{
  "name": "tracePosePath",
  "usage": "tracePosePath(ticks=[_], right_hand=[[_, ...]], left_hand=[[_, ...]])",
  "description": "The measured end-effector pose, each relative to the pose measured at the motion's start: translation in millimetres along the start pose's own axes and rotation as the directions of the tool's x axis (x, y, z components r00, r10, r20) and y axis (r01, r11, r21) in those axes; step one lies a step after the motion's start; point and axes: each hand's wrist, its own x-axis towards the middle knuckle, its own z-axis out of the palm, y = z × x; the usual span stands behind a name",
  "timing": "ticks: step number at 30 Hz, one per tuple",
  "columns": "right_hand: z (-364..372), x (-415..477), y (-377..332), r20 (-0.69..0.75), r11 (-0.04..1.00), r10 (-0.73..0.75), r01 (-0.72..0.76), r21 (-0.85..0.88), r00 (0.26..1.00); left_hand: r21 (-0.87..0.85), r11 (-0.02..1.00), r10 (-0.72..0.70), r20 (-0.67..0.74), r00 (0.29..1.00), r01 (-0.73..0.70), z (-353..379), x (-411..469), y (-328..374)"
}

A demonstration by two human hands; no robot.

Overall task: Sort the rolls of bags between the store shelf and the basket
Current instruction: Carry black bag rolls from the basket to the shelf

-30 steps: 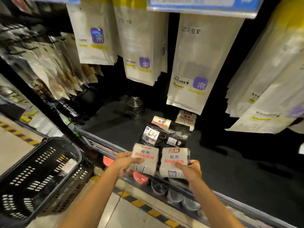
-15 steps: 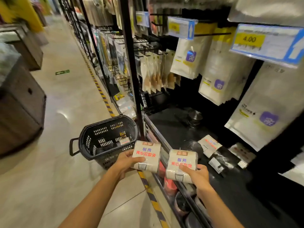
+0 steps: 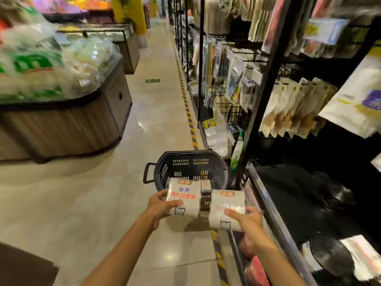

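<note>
The left hand's (image 3: 159,205) fingers (image 3: 175,203) curl round a soft, paper-labelled roll (image 3: 184,195). The right hand (image 3: 248,222) grips a glossy second roll (image 3: 226,205). Both rolls hover at 6 o'clock of the black slotted plastic basket (image 3: 186,154); the dark shelf (image 3: 288,203) is at 3 o'clock.

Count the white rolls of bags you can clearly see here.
2. The left roll sits in the left hand, the right roll in the right hand, side by side in front of the black basket. Others may lie blurred on the shelf.
</note>
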Motion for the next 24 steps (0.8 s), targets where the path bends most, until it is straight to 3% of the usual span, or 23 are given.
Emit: tracePosePath(ticks=[14,24], right_hand=[[99,171,-52,-0.093,0.997,0.079,-0.080,-0.008,0.993],[127,350,-76,-0.006,0.960,0.240,-0.238,-0.148,0.971]], left_hand=[[0.011,0.999,-0.043,-0.054,0.998,0.043,-9,191,77],[-0.064,0.987,-0.154,-0.169,0.974,0.145,41,349,104]])
